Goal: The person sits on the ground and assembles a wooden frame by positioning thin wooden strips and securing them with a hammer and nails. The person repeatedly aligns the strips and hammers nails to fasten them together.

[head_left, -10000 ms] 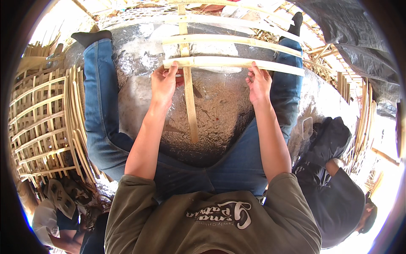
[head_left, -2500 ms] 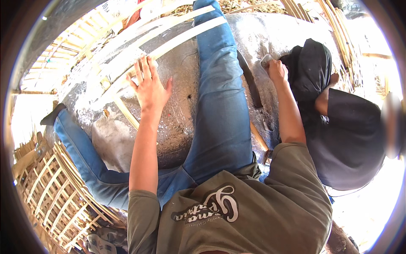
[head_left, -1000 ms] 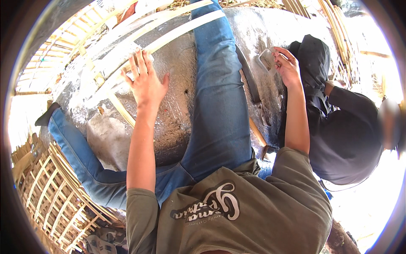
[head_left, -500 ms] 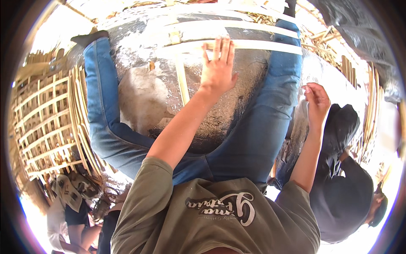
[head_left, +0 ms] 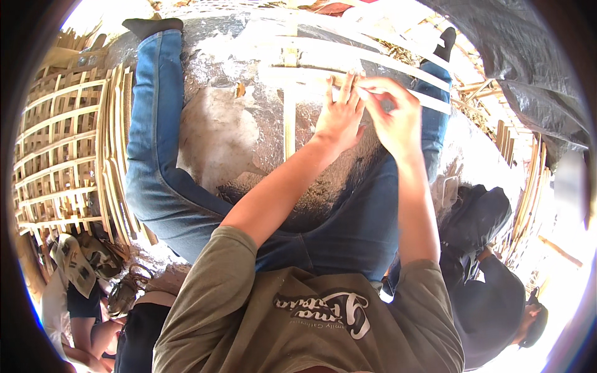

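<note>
My left hand (head_left: 341, 119) lies with fingers stretched and slightly spread, its fingertips on a pale, flat bamboo strip (head_left: 301, 76) that runs crosswise between my legs. Close beside it, my right hand (head_left: 398, 118) is closed in a pinch at the left fingertips. Whatever the pinch holds, if anything, is too small to make out. A lengthwise bamboo strip (head_left: 290, 127) meets the crosswise one and points toward me. Farther off, more long strips (head_left: 373, 58) cross over toward my right foot.
I sit with my jeans-clad legs (head_left: 152, 118) spread on a worn, patchy grey ground (head_left: 214, 133). Woven bamboo panels (head_left: 59, 143) stand at the left. A dark plastic sheet (head_left: 528, 68) hangs at the upper right. A person in black (head_left: 491, 304) sits at right, another person (head_left: 87, 323) at lower left.
My right hand has come from beside my right leg, leftward and forward, to my left fingertips. My left hand stays flat on the strip; the view has shifted slightly.
</note>
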`<state>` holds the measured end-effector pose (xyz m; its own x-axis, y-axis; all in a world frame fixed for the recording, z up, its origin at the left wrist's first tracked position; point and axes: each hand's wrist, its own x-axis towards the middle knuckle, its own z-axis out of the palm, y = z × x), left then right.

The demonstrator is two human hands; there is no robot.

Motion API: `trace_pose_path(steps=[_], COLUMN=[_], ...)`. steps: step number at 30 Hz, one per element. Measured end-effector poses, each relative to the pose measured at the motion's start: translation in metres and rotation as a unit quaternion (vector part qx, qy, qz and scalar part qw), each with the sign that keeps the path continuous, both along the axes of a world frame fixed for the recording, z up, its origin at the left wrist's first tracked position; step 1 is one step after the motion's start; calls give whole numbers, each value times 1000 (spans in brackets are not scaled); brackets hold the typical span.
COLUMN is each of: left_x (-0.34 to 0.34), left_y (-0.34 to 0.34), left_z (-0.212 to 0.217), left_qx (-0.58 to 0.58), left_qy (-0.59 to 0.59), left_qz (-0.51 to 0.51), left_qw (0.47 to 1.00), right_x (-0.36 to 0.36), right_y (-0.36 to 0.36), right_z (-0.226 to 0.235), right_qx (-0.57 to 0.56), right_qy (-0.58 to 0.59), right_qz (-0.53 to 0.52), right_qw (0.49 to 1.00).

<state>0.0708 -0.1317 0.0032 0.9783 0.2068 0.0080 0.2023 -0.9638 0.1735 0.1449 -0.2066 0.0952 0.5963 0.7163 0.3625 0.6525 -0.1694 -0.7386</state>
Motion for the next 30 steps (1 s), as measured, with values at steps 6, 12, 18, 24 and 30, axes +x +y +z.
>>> trace_pose_path(steps=[6, 12, 18, 24, 30], left_x=[4, 1, 1, 2, 1], left_y=[5, 3, 4, 4, 4], left_z=[6, -3, -6, -3, -6], left_qx=[-30, 56, 77, 95, 103], left_qy=[1, -11, 13, 25, 21], left_qz=[-3, -1, -6, -9, -13], left_qw=[1000, 998, 997, 995, 994], right_x=[-4, -7, -14, -14, -17], right_y=[73, 104, 103, 102, 105], right_z=[-36, -69, -70, -66, -65], right_qx=[-46, -13, -48, -43, -32], right_qy=[-9, -37, 3, -28, -41], right_qz=[44, 68, 68, 63, 67], right_qw=[998, 997, 997, 997, 996])
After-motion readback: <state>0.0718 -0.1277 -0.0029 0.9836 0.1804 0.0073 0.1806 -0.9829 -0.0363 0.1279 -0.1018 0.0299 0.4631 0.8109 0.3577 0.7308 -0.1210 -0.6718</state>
